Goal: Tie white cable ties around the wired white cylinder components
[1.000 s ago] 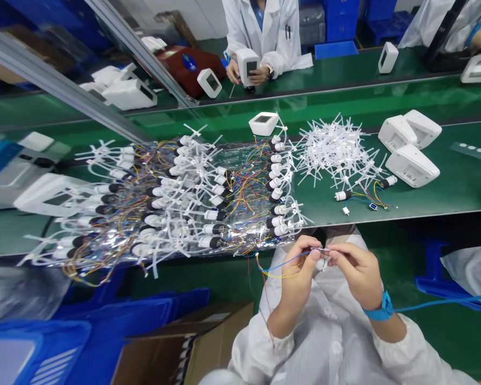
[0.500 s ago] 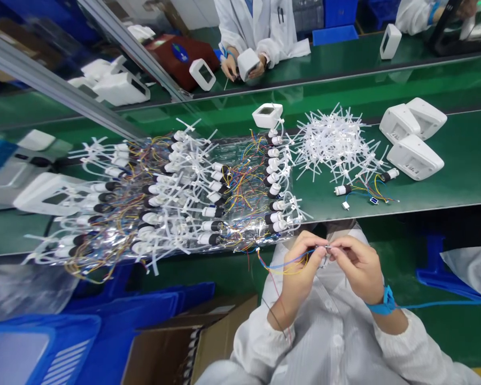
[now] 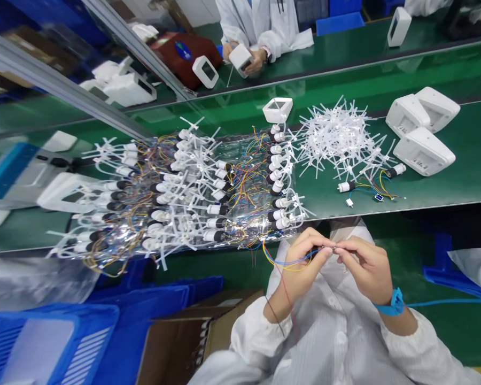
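Observation:
Over my lap, in front of the bench edge, my left hand (image 3: pixel 304 262) and my right hand (image 3: pixel 366 267) meet fingertip to fingertip. Colored wires (image 3: pixel 273 261), blue, yellow and red, run through my left hand, and a red and a dark strand hang across the wrist. Both hands are closed in a pinch on a small part at the wires' end, mostly covered by the fingers, so its kind is unclear. On the bench, nearest to my hands, lie two small motors with black ends (image 3: pixel 346 186) and colored leads, next to a small white connector (image 3: pixel 349 203).
To the left, rows of white motors with wires and ties (image 3: pixel 214 208) lie on clear plastic. A heap of white cross-shaped ties (image 3: pixel 336 136) and several white housings (image 3: pixel 425 152) are farther back. A blue wrist strap cord (image 3: pixel 449 303) trails right. Across the bench a co-worker's hand (image 3: pixel 258 61) holds a housing.
The view has shifted slightly. My hands keep their pinch at the same spot, fingertips still together. Across the bench, the co-worker's housing has tilted and moved a little.

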Available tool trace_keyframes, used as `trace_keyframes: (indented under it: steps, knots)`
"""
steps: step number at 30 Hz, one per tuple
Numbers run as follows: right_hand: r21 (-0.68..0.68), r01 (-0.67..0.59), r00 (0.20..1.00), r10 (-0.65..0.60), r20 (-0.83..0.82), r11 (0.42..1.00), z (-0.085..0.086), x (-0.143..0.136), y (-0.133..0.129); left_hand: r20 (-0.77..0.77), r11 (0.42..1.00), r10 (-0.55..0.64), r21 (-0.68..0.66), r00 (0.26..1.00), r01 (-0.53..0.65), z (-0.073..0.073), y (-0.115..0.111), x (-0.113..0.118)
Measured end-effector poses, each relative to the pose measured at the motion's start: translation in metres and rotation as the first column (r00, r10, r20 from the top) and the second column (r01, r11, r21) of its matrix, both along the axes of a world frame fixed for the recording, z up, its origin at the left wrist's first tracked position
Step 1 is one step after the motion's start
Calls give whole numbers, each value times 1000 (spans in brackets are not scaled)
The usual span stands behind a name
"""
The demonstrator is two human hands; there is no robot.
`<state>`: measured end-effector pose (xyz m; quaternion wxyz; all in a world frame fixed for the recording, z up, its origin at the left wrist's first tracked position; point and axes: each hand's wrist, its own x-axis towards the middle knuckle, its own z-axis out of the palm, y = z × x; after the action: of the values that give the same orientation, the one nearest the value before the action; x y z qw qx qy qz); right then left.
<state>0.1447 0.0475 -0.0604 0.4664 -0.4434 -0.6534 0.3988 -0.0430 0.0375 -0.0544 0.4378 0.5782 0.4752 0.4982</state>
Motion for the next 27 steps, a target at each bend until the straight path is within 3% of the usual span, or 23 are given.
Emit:
trace_keyframes:
  steps: [14, 20, 27]
  knots:
    - [-28, -32, 998, 31, -60, 999, 4, -1, 7, 151, 988, 130, -98, 980, -116, -20, -3, 11]
    - [-93, -35, 999, 32, -35, 995, 3, 1, 3, 72, 992, 130, -1, 989, -130, -13, -7, 9]
    - [-32, -66, 998, 67, 15, 997, 4, 3, 3, 61, 986, 159, 38, 985, -161, -11, -11, 10]
